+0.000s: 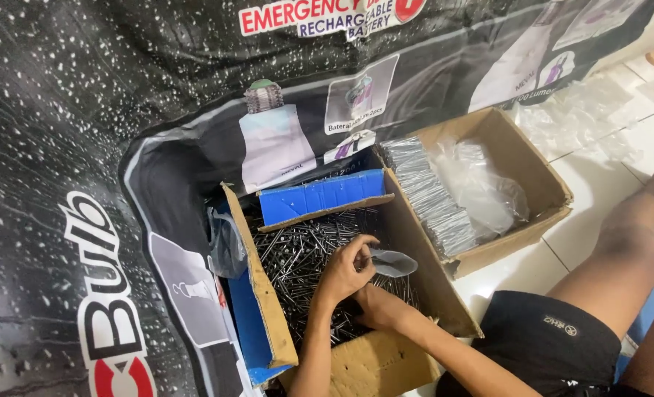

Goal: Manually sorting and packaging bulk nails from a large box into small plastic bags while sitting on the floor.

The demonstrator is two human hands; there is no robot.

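Head view, centre of frame: left hand (345, 273) is pinching a small clear bag (393, 262) open over the nail-filled box (415, 242), right hand (381, 307) is lying fingers-hidden among nails (305, 254); keeping the mouth wide looks wise.

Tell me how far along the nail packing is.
Done: a row of filled clear packets stands in the second cardboard box. In hand: the left hand holds a small clear bag over the nails; the right hand rests among them, its grip hidden. Left: a deep layer of loose nails in the blue-lined box.
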